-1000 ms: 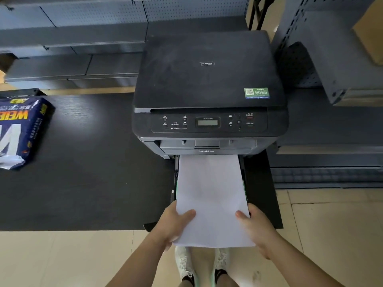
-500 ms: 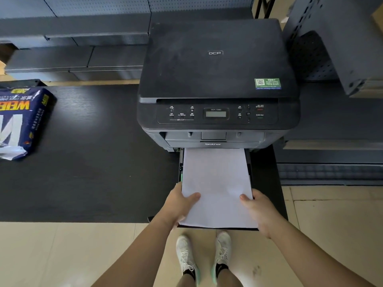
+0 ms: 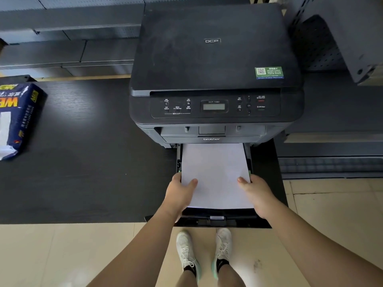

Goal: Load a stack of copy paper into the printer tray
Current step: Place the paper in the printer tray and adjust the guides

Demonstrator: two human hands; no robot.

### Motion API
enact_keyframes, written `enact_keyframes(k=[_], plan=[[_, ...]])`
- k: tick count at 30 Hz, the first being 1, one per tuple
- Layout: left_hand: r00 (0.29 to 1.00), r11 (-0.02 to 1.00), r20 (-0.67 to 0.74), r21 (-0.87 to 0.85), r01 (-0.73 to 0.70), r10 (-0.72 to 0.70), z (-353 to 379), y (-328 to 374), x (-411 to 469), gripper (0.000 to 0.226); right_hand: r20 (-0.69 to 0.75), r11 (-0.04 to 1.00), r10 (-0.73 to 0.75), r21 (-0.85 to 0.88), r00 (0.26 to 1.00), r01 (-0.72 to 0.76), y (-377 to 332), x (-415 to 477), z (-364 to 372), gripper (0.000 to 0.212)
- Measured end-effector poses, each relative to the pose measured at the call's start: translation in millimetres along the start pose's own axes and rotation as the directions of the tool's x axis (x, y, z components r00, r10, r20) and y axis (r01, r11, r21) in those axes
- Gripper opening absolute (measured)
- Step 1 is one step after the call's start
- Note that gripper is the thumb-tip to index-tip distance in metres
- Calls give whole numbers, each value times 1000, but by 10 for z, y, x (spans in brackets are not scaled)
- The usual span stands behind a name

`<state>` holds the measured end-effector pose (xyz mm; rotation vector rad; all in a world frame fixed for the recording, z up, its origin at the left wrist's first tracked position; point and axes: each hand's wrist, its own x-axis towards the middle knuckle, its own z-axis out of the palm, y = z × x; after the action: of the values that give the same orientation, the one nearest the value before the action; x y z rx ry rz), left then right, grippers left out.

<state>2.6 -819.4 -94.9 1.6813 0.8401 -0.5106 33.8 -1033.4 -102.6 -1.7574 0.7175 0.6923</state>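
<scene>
A black printer (image 3: 213,59) stands on a dark table, its paper tray (image 3: 217,219) pulled out toward me. A white stack of copy paper (image 3: 215,172) lies in the tray, its far end under the printer body and its near edge just behind the tray's front wall. My left hand (image 3: 180,193) grips the stack's near left corner, thumb on top. On the near right corner sits my right hand (image 3: 255,193), thumb on top as well. The fingers beneath the paper are hidden.
An opened blue ream wrapper (image 3: 16,121) lies at the table's left edge. The dark table (image 3: 83,162) spreads left of the printer. Grey metal shelving (image 3: 342,38) stands to the right and behind. My feet in white shoes (image 3: 205,251) are on the beige tile floor below the tray.
Both hands have pushed the paper stack forward into the tray; its near edge, earlier hanging past the tray front, now sits inside it.
</scene>
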Motion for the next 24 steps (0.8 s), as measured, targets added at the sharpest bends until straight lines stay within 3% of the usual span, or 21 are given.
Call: enact_keyframes(k=[5, 9, 15, 20, 24], plan=[[998, 997, 42, -71, 41, -38, -30, -64, -31, 36, 22, 987, 148, 62, 989, -149, -31, -13, -47, 45], [996, 984, -55, -169, 53, -63, 3, -169, -108, 44, 50, 949, 226, 215, 973, -232, 87, -142, -81, 23], [982, 999, -190, -45, -31, 22, 81, -203, -83, 44, -89, 992, 118, 59, 989, -113, 110, -119, 78, 17], [989, 998, -132, 16, -58, 60, 40, -192, -135, 53, -112, 997, 53, 59, 992, -47, 224, -237, 70, 18], [976, 939, -96, 304, -160, 197, -66, -243, -221, 52, -160, 963, -147, -247, 976, 105, 349, -334, -43, 43]])
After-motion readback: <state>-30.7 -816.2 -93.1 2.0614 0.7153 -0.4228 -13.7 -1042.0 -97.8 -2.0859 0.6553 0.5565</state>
